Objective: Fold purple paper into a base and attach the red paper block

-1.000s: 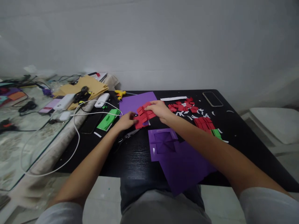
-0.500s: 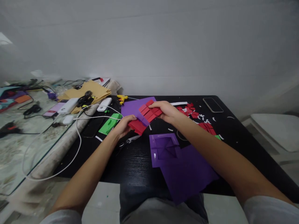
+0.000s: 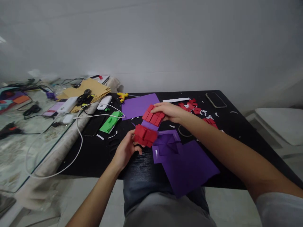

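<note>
Red overlapping paper tiles, two panels, held at mid-view over a black table (image 3: 236, 145), with purple paper (image 3: 150, 126) showing between them. Clock directions read from that purple paper.

Item: upper red panel (image 3: 153, 116), at 12. Right hand (image 3: 170, 111), at 2: thumb and fingers clamped on this panel's right side, thumb on top.

Item: lower red panel (image 3: 146, 136), at 7, tilted, slightly blurred. Left hand (image 3: 125, 148), at 8: gripping its left edge, lower fingers curled and a little apart beneath; thumb contact partly hidden.

Surroundings:
- Purple sheet (image 3: 134, 107), flat, at 11.
- Yellow glue gun (image 3: 122, 97), just beyond that sheet's left corner, between 10 and 11.
- Folded green paper (image 3: 111, 122), stacked, at 9.
- White paper strip (image 3: 176, 100), at 1.
- Red paper scraps (image 3: 191, 106), scattered, at 2; smartphone (image 3: 216, 100) farther out, same bearing.
- Purple windowed frame (image 3: 155, 157), at 5, meeting a larger purple sheet (image 3: 193, 168).
</note>
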`<control>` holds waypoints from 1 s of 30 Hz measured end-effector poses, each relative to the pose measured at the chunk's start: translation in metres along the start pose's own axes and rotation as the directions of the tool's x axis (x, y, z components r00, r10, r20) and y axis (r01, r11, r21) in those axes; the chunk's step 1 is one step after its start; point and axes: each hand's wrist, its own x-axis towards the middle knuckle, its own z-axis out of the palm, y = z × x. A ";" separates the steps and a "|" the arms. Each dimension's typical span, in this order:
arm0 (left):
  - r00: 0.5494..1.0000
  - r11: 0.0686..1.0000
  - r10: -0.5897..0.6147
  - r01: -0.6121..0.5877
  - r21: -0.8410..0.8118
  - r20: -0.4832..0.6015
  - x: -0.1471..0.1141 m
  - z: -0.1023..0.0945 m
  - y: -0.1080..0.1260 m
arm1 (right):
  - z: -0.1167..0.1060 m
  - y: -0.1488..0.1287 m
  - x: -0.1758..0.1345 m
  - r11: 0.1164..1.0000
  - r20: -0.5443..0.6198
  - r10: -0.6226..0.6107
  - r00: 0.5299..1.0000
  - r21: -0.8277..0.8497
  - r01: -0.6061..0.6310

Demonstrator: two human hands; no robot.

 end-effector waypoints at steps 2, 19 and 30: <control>0.998 0.993 0.026 -0.019 0.119 -0.058 -0.009 0.003 -0.011 | 0.001 0.007 -0.003 0.998 0.054 0.033 0.998 -0.052 -0.030; 0.969 0.971 -0.144 0.177 0.162 -0.199 -0.054 0.056 -0.083 | -0.042 0.052 -0.003 0.926 0.331 0.155 0.931 -0.376 -0.020; 0.972 0.903 -0.162 0.216 0.372 -0.171 -0.074 0.053 -0.102 | -0.034 0.062 0.010 0.748 0.378 0.042 0.925 -0.625 0.221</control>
